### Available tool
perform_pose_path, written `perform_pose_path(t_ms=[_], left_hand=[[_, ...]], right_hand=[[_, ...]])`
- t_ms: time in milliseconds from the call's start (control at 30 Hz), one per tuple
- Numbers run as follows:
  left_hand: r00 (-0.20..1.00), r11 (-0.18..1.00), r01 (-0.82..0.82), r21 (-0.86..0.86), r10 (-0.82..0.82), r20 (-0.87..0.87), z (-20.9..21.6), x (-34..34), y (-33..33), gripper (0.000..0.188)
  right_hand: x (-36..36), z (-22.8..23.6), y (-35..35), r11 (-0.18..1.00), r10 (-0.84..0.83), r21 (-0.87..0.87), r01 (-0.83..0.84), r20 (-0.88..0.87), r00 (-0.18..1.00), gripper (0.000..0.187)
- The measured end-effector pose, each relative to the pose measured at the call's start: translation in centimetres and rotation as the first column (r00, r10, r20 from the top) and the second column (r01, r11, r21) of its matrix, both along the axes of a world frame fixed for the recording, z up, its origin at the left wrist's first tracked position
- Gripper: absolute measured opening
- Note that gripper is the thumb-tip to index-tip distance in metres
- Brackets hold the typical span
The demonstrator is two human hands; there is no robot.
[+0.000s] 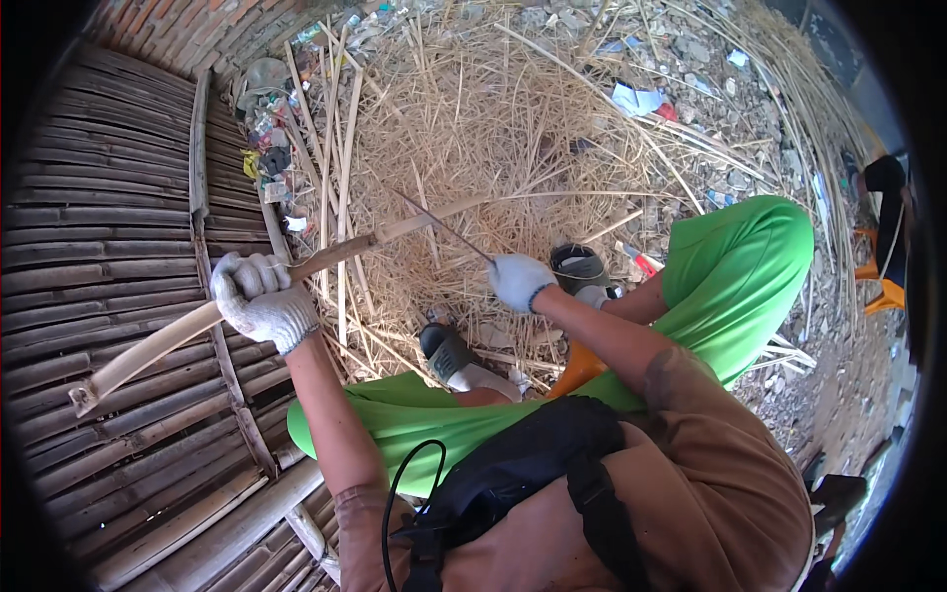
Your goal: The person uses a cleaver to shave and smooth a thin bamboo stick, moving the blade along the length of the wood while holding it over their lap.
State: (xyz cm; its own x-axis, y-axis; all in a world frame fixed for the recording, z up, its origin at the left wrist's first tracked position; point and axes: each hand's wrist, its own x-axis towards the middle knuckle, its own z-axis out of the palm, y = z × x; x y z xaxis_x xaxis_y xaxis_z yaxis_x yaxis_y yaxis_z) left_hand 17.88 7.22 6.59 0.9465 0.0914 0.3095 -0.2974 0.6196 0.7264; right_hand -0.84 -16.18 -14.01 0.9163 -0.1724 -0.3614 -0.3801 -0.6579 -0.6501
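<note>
My left hand, in a white knit glove, is closed around a long split bamboo strip. The strip slants from the lower left up to the right, its far end over the shavings. In a white glove too, my right hand is closed on a knife whose thin dark blade points up and left. Its handle is hidden inside the fist. The blade crosses the strip near its far end; whether it cuts into the bamboo I cannot tell.
A slatted bamboo panel stands along the left. Pale shavings cover the ground ahead, with long bamboo strips and litter around them. A red tool-like object lies beyond my right shoe. Part of an orange seat shows beneath me.
</note>
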Motion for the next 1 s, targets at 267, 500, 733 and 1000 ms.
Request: perform_pose_path(t_ms=[267,500,733,1000], left_hand=[[0.999,0.999,0.045,0.005,-0.046,0.021,-0.1,0.4,1.5,0.025],[0.994,0.995,0.094,0.019,-0.095,0.059,-0.3,-0.2,0.2,0.025],[0.989,0.991,0.133,0.016,-0.134,0.070,0.0,-0.2,0.4,0.026],[0.991,0.993,0.116,-0.002,-0.115,0.064,-0.5,0.3,0.9,0.026]], right_hand=[[0.7,2.8,3.6,0.992,-0.124,0.036,0.121,0.105,0.987,0.042],[0.2,6.3,2.1,0.799,-0.114,0.545,0.256,-0.282,0.953,0.039],[0.6,8.5,4.1,0.996,0.058,0.055,-0.069,0.180,0.982,0.035],[2.0,1.1,0.1,0.998,0.048,0.031,-0.046,-0.056,0.997,0.040]])
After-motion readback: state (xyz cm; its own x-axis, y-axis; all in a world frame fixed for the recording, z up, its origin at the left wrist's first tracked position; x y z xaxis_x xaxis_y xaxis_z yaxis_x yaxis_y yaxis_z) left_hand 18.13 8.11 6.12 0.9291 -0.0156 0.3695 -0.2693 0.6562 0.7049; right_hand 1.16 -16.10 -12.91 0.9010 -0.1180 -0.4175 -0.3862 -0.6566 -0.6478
